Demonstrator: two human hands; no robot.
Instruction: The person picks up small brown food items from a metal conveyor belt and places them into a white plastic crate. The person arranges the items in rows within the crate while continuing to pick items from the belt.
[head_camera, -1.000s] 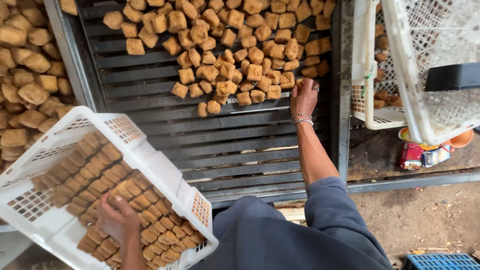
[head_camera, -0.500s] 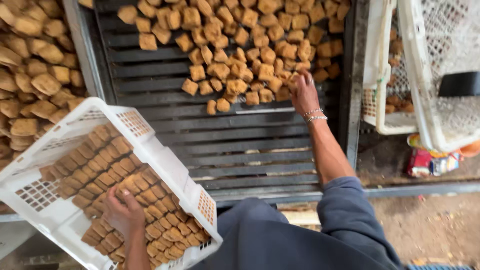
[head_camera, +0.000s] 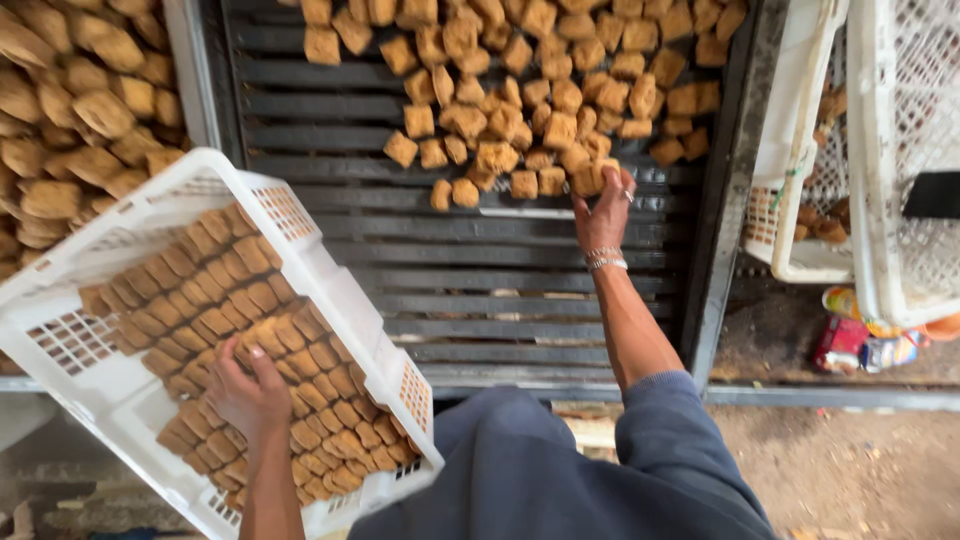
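A white plastic crate (head_camera: 330, 275) rests tilted in front of me at the lower left, packed with neat rows of brown fried cubes (head_camera: 220, 290). My left hand (head_camera: 245, 385) lies flat on those rows, fingers spread over the cubes. My right hand (head_camera: 603, 210), with bracelets on the wrist, reaches out over a dark slatted metal rack (head_camera: 480, 290). It is at the near edge of a loose pile of brown cubes (head_camera: 520, 110) and its fingers close on one or two of them.
Another rack at the far left holds a heap of puffier brown pieces (head_camera: 70, 110). White crates (head_camera: 880, 150) stand on end at the right, with a few cubes inside. Colourful packets (head_camera: 865, 345) lie on the dirt floor beneath them.
My right hand has reached farther forward into the edge of the loose pile. The view has closed in on the rack, and my left hand has stayed on the cubes in the crate.
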